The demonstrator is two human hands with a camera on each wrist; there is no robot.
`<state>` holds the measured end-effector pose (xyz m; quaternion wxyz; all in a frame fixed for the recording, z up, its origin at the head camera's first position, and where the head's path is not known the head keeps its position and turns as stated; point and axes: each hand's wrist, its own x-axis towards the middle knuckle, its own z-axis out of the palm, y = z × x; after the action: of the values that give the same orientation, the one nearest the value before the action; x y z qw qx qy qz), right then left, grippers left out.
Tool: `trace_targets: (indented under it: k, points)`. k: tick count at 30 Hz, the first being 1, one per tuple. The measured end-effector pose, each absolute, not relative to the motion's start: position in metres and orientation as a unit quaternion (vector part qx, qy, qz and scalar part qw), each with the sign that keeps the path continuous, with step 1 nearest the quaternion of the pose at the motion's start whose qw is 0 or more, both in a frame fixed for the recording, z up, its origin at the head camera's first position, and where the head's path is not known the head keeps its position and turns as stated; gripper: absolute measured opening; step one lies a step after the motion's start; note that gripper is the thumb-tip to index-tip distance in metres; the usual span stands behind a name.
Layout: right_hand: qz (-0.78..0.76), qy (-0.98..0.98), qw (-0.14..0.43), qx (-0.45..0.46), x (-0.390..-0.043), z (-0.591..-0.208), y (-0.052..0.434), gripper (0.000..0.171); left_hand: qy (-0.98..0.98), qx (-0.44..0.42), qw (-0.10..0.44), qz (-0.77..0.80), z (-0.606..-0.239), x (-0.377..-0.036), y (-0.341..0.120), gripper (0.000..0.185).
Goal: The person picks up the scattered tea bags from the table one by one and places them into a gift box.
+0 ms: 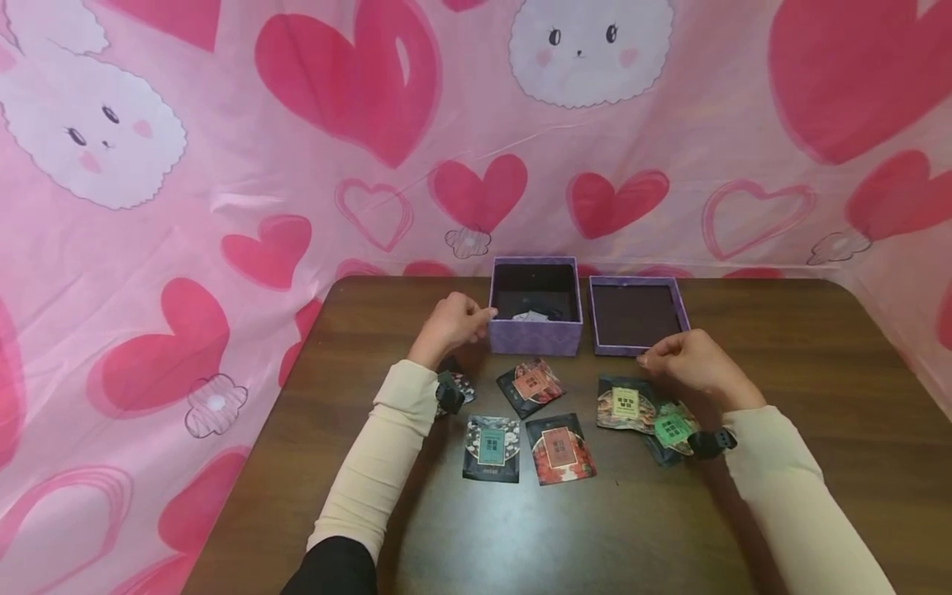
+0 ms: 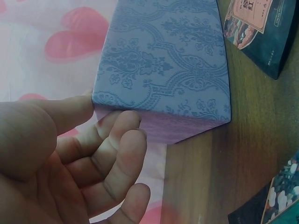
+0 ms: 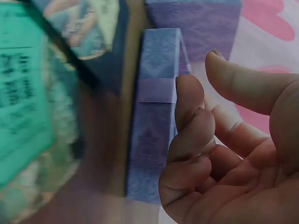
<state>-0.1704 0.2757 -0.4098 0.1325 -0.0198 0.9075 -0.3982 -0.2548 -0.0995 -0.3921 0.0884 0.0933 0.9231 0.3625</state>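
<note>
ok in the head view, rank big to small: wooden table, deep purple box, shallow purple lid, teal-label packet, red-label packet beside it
1. Wooden table
2. Deep purple box
3. Shallow purple lid
4. Teal-label packet and red-label packet: too alike to rank

A big pink cloth point(image 1: 461, 91) is hanging behind the brown wooden table point(image 1: 550, 529) and going round its left and right sides. Red and pink hearts point(image 1: 357, 91), some big and some small, are covering the cloth. Fluffy white faces point(image 1: 587, 70) with pink cheeks are showing between them, and little flowers point(image 1: 216, 403) are showing too. The cloth is wrinkling in places. The table is curving at its back corners, and light is making a pale, shiny patch point(image 1: 483, 516) near its front.
</note>
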Motion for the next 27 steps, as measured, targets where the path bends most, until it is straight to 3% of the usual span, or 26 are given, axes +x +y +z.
trace_targets:
  k: [13,27]
  points:
    - [-0.378,0.915,0.141,-0.027,-0.164,-0.436,0.28,0.018,0.919,0.092,0.086,0.374,-0.392,-0.254,-0.102,0.038]
    - [-0.315,0.943,0.104,-0.02,-0.165,-0.446,0.278,0.016,0.919,0.092,0.093,0.372,-0.393,-0.255,-0.1,0.037]
